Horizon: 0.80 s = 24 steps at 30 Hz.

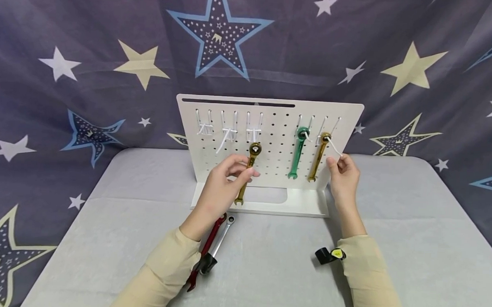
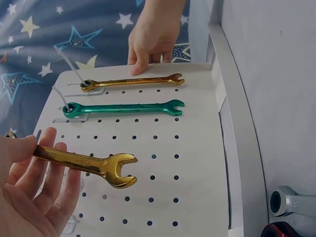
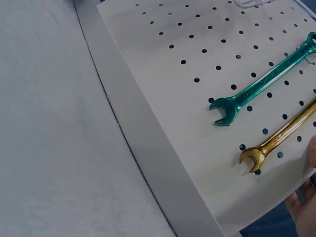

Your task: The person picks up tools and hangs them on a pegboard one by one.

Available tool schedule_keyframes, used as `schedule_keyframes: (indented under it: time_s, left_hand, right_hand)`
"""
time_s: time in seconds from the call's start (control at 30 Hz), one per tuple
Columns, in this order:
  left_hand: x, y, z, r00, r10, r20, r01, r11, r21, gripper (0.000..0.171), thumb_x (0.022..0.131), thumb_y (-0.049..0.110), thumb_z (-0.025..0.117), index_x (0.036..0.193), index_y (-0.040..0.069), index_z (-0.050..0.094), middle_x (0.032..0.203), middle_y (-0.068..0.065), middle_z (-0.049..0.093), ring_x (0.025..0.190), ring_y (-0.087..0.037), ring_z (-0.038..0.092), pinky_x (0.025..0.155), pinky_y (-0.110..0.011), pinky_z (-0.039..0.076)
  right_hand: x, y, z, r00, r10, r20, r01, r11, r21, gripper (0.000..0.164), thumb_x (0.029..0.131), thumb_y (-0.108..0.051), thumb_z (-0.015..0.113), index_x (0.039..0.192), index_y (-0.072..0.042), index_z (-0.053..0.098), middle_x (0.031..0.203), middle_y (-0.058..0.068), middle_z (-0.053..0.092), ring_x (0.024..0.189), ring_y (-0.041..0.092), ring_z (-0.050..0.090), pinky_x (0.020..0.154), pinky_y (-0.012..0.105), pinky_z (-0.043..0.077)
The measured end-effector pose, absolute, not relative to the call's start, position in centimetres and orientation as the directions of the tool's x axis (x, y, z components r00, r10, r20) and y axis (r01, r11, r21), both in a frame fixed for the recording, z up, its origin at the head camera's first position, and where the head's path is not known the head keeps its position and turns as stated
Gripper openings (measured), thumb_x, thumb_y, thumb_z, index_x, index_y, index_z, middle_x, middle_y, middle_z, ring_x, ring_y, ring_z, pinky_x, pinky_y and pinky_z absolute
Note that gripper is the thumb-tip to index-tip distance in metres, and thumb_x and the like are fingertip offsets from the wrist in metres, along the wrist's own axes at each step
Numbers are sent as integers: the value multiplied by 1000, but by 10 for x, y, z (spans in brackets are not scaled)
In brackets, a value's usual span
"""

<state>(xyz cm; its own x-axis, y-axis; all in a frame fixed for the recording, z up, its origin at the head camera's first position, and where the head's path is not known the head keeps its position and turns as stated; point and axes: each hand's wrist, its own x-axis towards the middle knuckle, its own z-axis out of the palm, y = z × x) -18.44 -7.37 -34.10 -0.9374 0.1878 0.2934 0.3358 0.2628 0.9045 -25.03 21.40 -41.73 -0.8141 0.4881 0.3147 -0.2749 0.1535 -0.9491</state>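
My left hand (image 1: 225, 182) pinches a gold combination wrench (image 1: 251, 160) between thumb and fingers, ring end up, in front of the white pegboard (image 1: 270, 165). In the left wrist view, the open jaw of this gold wrench (image 2: 118, 170) points away from the palm. My right hand (image 1: 344, 177) grips the pegboard's right side edge, thumb in front and fingers behind. Next to it, a second gold wrench (image 1: 320, 158) hangs by its ring on a white hook. A green wrench (image 1: 298, 155) hangs on the neighbouring hook to the left.
Bare white hooks (image 1: 229, 134) stick out of the pegboard's upper left. A red wrench (image 1: 211, 238) and a silver wrench (image 1: 223, 234) lie on the grey-covered table (image 1: 266, 262) beside my left forearm. A dark starry curtain (image 1: 298, 47) hangs behind the pegboard.
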Motion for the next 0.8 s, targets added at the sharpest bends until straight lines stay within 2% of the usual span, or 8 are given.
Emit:
schedule_keyframes:
  time_s: [0.13, 0.37, 0.6, 0.8]
  left_hand:
    - [-189, -73, -342, -936, 190, 295, 336, 241, 910, 18, 98, 13, 64, 114, 7, 61, 97, -5, 75, 90, -19, 66, 82, -38, 48]
    - [-196, -70, -344, -938, 195, 286, 327, 230, 917, 20, 97, 9, 64, 116, 4, 61, 98, -6, 75, 89, -20, 67, 85, -41, 51]
    - [-201, -65, -343, -951, 143, 273, 303, 269, 914, 21, 96, 17, 67, 115, 7, 63, 100, -5, 71, 86, -17, 67, 72, -32, 53]
    - [-204, -62, -342, -959, 100, 267, 285, 343, 895, 18, 97, 20, 67, 113, 12, 65, 106, -3, 68, 87, -17, 66, 64, -32, 51]
  right_hand:
    - [-250, 215, -417, -817, 486, 310, -269, 154, -951, 9, 92, -2, 67, 93, 2, 59, 76, -16, 62, 70, -1, 55, 65, 10, 46]
    - [-249, 216, -419, -825, 473, 309, -257, 175, -951, 20, 93, -5, 67, 100, 11, 57, 75, -13, 59, 70, 0, 53, 65, 11, 45]
    - [-250, 215, -419, -821, 481, 308, -254, 177, -951, 18, 93, -6, 67, 99, 8, 58, 75, -14, 60, 69, 0, 54, 65, 11, 45]
    - [-248, 214, -417, -820, 480, 313, -251, 190, -949, 17, 94, -7, 66, 98, 7, 58, 75, -15, 59, 69, 0, 54, 64, 11, 44]
